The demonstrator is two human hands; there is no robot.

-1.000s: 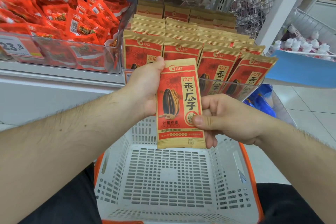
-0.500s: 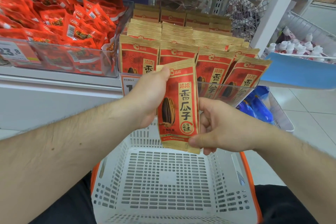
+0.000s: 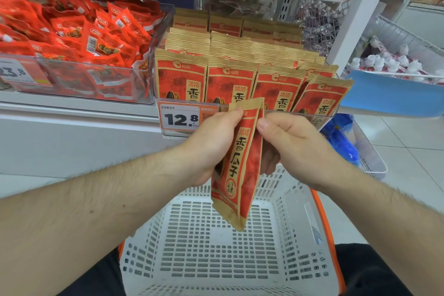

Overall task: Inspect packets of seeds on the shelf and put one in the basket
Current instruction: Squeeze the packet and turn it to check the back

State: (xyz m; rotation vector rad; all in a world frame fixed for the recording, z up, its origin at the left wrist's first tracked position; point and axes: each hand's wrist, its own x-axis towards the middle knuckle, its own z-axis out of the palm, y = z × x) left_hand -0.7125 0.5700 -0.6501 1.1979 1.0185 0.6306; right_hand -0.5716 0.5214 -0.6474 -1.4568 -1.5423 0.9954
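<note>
I hold one red and tan seed packet upright and turned almost edge-on above the white perforated basket. My left hand grips its left side, thumb near the top corner. On the right side my right hand grips it, thumb tip at the upper edge. Several rows of the same seed packets stand in a clear bin on the shelf just behind my hands, with a 12.8 price tag at the bin's front. The basket holds nothing.
A clear bin of small red snack packets sits to the left on the same shelf. A white upright post bounds the shelf at right. Beyond it a wire rack holds small white bottles, with a blue-filled wire basket lower down.
The packet has turned from facing me flat to nearly edge-on and has come lower, over the basket. My right hand moved from the packet's bottom edge up to its upper right side.
</note>
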